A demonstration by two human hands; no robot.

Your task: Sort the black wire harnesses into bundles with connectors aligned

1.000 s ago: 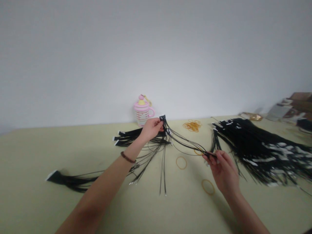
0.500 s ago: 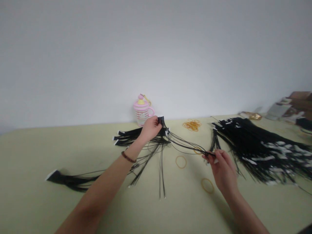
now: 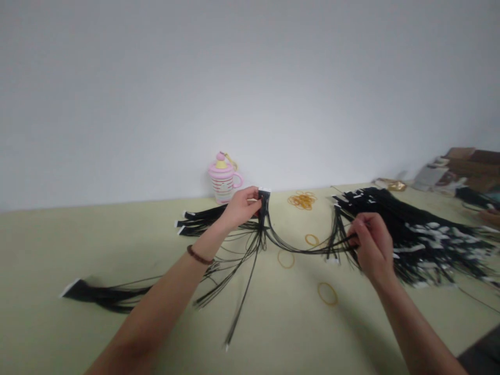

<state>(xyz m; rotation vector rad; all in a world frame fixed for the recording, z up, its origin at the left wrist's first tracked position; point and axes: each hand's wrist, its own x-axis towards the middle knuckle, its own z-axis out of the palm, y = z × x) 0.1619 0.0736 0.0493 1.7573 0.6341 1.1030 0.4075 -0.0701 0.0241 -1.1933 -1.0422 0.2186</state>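
Observation:
My left hand (image 3: 244, 207) is closed on the connector end of a black wire harness (image 3: 263, 208), whose white connector shows past the fingertips. Thin wires hang from it, some fanning down toward the table. One strand group sags across to the right, and my right hand (image 3: 371, 247) pinches its far part. Under and behind my left forearm lie several other harnesses (image 3: 191, 224) with white connectors. Nearer the left lies a separate harness bundle (image 3: 89, 291), partly hidden by that forearm. Loose rubber bands (image 3: 327, 294) rest between my hands.
A pink lidded cup (image 3: 222, 182) stands against the wall. Right of it lies a heap of yellow rubber bands (image 3: 302, 200). A large pile of black harnesses (image 3: 406, 219) covers the table's right side, with boxes (image 3: 469, 166) behind. The pale green table (image 3: 273, 333) stretches in front.
My right hand has moved right and slightly up with the strands, which now sag in a curve. The connector in my left hand shows more fully, and the hanging wires have shifted.

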